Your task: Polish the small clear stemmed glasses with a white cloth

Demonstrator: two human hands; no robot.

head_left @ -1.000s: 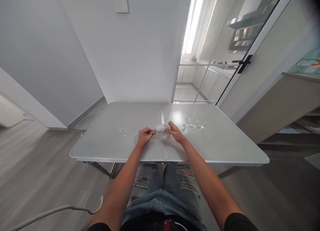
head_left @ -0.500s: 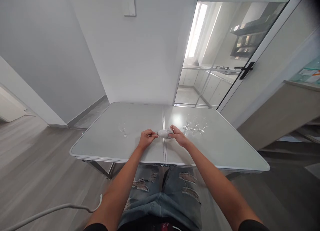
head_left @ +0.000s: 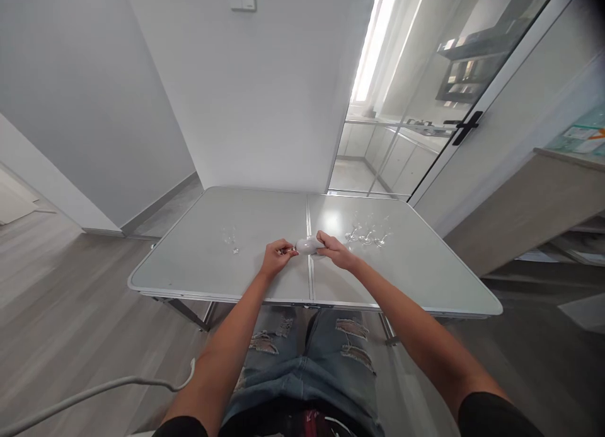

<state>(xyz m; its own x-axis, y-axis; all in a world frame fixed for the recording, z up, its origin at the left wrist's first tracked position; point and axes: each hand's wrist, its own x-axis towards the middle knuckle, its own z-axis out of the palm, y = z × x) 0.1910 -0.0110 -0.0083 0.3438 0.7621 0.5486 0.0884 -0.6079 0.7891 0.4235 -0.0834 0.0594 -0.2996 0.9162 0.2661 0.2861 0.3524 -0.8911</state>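
Note:
Between my hands, above the table's centre seam, lies what looks like a stemmed glass (head_left: 307, 246) held sideways, its bowl filled with white, seemingly a cloth. The fingers of my left hand (head_left: 278, 255) pinch its narrow left end, where the stem and foot are mostly hidden. At the bowl's mouth my right hand (head_left: 334, 250) is closed, thumb and fingers gripping the white cloth at the rim. Several clear stemmed glasses (head_left: 365, 238) stand close together to the right. Another clear glass (head_left: 230, 239) is on the left half of the table.
The pale folding table (head_left: 189, 270) has a metal rim and a seam down its middle. Behind it rises a white wall (head_left: 265, 109), with a glazed door (head_left: 397, 96) at the right. A white cable (head_left: 118, 381) hangs near my left forearm.
My right hand has shifted slightly left and wraps further over the white-filled bowl. My left hand keeps its pinch on the narrow end. The camera view has tilted down a little.

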